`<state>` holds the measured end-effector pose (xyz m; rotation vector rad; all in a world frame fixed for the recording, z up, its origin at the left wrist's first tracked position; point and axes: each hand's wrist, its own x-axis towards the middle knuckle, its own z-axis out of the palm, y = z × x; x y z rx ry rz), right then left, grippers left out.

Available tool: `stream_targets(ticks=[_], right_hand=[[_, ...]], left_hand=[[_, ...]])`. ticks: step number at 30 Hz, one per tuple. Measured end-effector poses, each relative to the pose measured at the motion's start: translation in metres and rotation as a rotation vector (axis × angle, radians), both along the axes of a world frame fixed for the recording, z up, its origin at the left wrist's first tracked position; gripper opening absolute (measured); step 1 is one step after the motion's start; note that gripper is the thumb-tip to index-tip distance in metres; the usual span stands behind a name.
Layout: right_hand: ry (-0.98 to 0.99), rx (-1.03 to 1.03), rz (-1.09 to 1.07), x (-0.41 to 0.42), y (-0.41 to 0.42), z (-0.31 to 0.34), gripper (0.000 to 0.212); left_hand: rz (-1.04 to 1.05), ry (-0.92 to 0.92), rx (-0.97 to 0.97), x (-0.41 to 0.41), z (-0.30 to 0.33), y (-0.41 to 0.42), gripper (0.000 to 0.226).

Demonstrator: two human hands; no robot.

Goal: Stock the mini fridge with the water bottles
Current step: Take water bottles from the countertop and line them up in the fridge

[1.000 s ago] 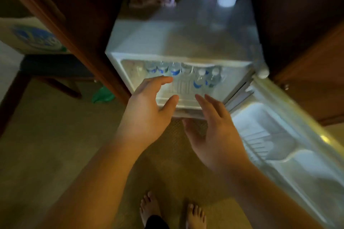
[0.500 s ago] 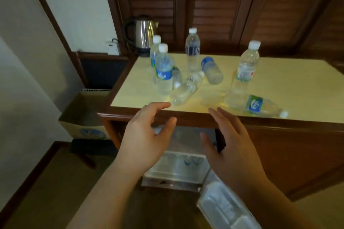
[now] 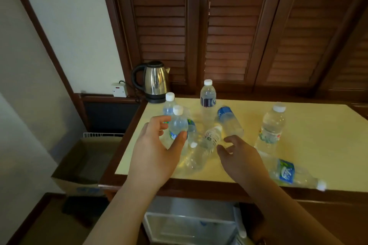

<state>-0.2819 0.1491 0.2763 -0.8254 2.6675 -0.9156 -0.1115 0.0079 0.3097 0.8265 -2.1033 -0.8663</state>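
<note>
Several clear water bottles stand and lie on the pale yellow tabletop (image 3: 318, 145). My left hand (image 3: 153, 157) curves around a standing bottle with a white cap (image 3: 177, 123); the thumb is at its front and the fingers are spread at its left side. My right hand (image 3: 242, 158) hovers open, fingertips near the neck of a bottle lying on its side (image 3: 201, 151). Another bottle (image 3: 287, 173) lies by the table's front right, and one stands upright (image 3: 271, 125) behind it. The mini fridge (image 3: 189, 225) stands open under the table; its inside is mostly hidden.
A steel kettle (image 3: 155, 81) sits at the table's back left corner, next to a wall socket (image 3: 119, 89). An open cardboard box (image 3: 79, 165) stands on the floor to the left. Dark louvred shutters (image 3: 229, 36) close off the back.
My view has risen from the fridge interior to the tabletop. Both hands have moved up and forward from the fridge opening to the bottles, the left one reaching a standing bottle.
</note>
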Motion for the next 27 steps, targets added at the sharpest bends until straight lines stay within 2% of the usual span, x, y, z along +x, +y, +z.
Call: stream_targets(ticks=[6, 11, 14, 18, 23, 27], right_hand=[[-0.012, 0.229, -0.136, -0.071, -0.087, -0.011, 0.048], [-0.055, 0.331, -0.283, -0.113, -0.133, -0.031, 0.044], [-0.089, 0.332, -0.341, -0.128, -0.143, -0.041, 0.036], [-0.102, 0.339, -0.296, -0.123, -0.147, -0.033, 0.026], [-0.115, 0.298, -0.274, -0.116, -0.138, -0.022, 0.027], [-0.222, 0.143, -0.222, -0.096, -0.102, -0.005, 0.022]], left_hand=[[-0.138, -0.141, -0.074, -0.048, 0.013, -0.058, 0.064], [-0.215, -0.203, -0.219, -0.069, 0.002, -0.085, 0.037], [-0.197, -0.179, -0.246, -0.074, -0.004, -0.096, 0.035], [-0.213, -0.191, -0.247, -0.078, -0.004, -0.102, 0.035], [-0.219, -0.184, -0.286, -0.065, 0.0, -0.09, 0.027], [-0.167, -0.14, -0.308, -0.034, -0.003, -0.067, 0.021]])
